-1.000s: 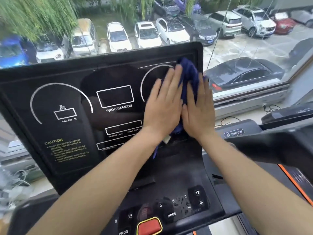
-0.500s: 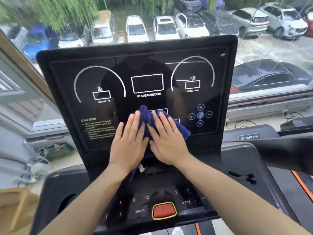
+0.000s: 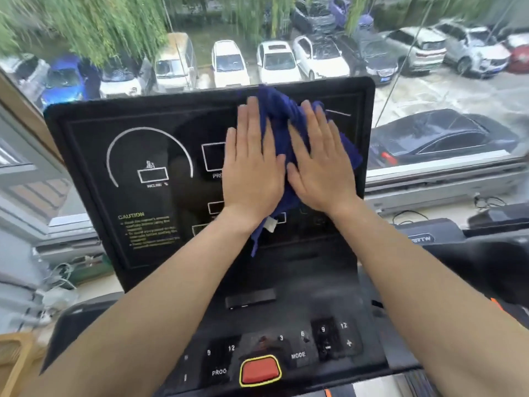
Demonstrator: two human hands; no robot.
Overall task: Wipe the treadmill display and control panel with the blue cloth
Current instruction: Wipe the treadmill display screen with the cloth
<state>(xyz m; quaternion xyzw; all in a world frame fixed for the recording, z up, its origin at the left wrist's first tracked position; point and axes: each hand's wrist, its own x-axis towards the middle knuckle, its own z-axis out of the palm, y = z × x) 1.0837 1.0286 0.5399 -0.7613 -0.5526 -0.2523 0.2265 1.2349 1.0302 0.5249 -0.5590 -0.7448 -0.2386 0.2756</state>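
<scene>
The black treadmill display [image 3: 143, 173] stands upright in front of me, with white dial markings and yellow caution text. A crumpled blue cloth [image 3: 282, 118] is spread over its upper right part, a corner with a white tag hanging down. My left hand [image 3: 252, 170] and my right hand [image 3: 320, 167] lie flat side by side on the cloth, fingers straight, pressing it against the screen. The control panel [image 3: 286, 348] with number keys, MODE and PROG buttons and a red stop button [image 3: 260, 371] sits below, uncovered.
A window behind the display looks onto a car park with trees. Cables [image 3: 57, 279] lie on the sill at the left. The treadmill's right handrail [image 3: 486, 253] runs off to the right. A wooden item [image 3: 14, 356] shows at the bottom left.
Both hands have slid the blue cloth from the display's lower middle up to its upper right. The view has shifted slightly.
</scene>
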